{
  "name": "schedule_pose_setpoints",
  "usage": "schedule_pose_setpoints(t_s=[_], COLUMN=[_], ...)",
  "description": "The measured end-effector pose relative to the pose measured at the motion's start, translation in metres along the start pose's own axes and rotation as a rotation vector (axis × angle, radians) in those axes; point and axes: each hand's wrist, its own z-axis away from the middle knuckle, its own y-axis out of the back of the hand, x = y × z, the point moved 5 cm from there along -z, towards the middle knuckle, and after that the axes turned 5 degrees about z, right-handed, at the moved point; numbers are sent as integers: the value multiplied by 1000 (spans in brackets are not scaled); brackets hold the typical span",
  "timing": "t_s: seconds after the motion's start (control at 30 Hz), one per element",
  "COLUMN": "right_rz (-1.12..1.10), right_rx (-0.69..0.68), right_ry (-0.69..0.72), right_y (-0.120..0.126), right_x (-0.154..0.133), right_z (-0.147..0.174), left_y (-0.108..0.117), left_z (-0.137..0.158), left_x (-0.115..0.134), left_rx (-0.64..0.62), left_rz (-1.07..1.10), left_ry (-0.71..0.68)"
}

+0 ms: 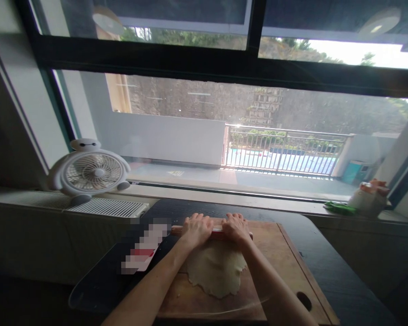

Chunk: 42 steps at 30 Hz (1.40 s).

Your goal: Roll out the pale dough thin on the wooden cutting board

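Note:
A wooden rolling pin (218,234) lies crosswise at the far end of a flattened sheet of dough (217,269). My left hand (197,228) is closed over its left part, fingers curled down on the far side. Over the right part my right hand (236,226) grips it the same way. The dough is pale, with an uneven, ragged near edge. Under it is a wooden cutting board (272,267) with a dark oval hole at its near right corner. My hands and the pin cover the dough's far edge.
The board rests on a dark table (322,253). Left of it lies a blurred-out pink and white item (146,249). A white fan (95,172) stands on a radiator (116,207) at the left. Ahead is a large window; a green cloth (339,208) sits on its sill.

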Motion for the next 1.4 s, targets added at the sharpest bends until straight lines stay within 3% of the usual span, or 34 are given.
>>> schedule_pose_setpoints(t_s=[1.13,1.4], right_rz=[-26,-2], right_rx=[12,71], right_ry=[-23,59], right_y=[1,4], right_x=[0,-1], right_z=[-3,16], left_y=[-2,4], left_z=[-9,7], left_x=[-1,3], left_rx=[-39,4], left_rz=[12,26], left_ry=[35,-17])
